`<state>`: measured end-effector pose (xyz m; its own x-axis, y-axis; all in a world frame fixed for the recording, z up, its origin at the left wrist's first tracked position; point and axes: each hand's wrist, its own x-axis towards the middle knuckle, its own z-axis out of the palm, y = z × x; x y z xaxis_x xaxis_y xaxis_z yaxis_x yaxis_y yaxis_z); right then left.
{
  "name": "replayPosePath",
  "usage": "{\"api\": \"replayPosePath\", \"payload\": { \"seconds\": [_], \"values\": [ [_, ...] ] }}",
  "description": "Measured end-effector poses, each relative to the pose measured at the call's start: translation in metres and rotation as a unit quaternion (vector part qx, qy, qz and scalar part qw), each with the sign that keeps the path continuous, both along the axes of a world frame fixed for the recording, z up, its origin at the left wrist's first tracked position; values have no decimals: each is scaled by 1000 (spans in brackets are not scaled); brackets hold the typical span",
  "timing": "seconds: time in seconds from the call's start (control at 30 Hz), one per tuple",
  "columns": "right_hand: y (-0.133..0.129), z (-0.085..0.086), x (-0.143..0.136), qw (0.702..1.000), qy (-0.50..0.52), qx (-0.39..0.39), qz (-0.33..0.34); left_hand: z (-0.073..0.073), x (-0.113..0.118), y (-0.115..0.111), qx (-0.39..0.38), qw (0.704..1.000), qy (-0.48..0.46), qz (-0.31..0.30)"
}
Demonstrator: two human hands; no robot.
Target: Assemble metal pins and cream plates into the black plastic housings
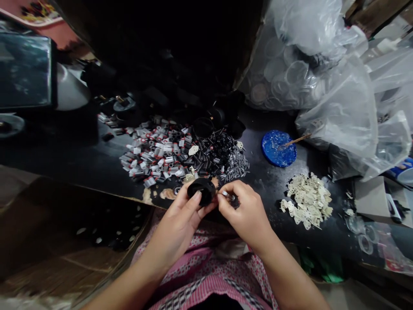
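- At your far left, a dark screen [24, 71] stood over the tabletop [261, 185].
- Next came a loose heap of grey tubes [156, 150] with red bands, just beyond your hands.
- Your left hand [180, 217] was closed around a black cup [208, 191], the fingers about its wall and the thumb over the rim. The cup was held above the tabletop's near edge; it looked light, stiff and rather smooth, so the round outer wall seemed the best place to grip, with the mouth left uncovered.
- Just right of the cup, a small slender part [225, 193] sat between your fingertips. It looked very light and easy to drop; a pinch near its middle, without squeezing hard, would have suited it. What it was exactly, you could not tell.
- Your right hand [247, 206] was drawn into a pinch on that part, the other fingers curled in.
- Farther right lay a blue dish [279, 148] with a brown stick [295, 141] across its rim.
- Nearer you, beyond the dish, was a pile of thin cream pieces [308, 200].
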<state>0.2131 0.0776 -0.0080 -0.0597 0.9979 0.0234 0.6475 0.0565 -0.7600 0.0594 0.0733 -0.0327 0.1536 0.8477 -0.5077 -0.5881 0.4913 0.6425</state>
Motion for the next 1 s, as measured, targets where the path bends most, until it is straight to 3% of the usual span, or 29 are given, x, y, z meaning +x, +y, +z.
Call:
{"api": "replayPosePath", "payload": {
  "seconds": [0.17, 0.3, 0.43, 0.53, 0.83, 1.0],
  "values": [
    [-3, 4, 0, 999, 34, 9, -12, -3, -3, -3, 45, 998, 51, 1],
    [-7, 8, 2, 997, 43, 60, -5, -2, -4, -3, 28, 998, 51, -23],
    [-7, 8, 4, 989, -31, 142, 15, 3, -1, -4, 6, 996, 50, -71],
    [-7, 7, 3, 984, -73, 162, 30, 3, 1, -6, 15, 996, 37, -86],
    [-7, 5, 4, 978, -134, 142, 68, -4, -4, -2, 70, 984, 99, -133],
    [-8, 11, 0, 983, -159, 68, 60, -11, -6, -1, 27, 987, 79, -135]
  ]
}}
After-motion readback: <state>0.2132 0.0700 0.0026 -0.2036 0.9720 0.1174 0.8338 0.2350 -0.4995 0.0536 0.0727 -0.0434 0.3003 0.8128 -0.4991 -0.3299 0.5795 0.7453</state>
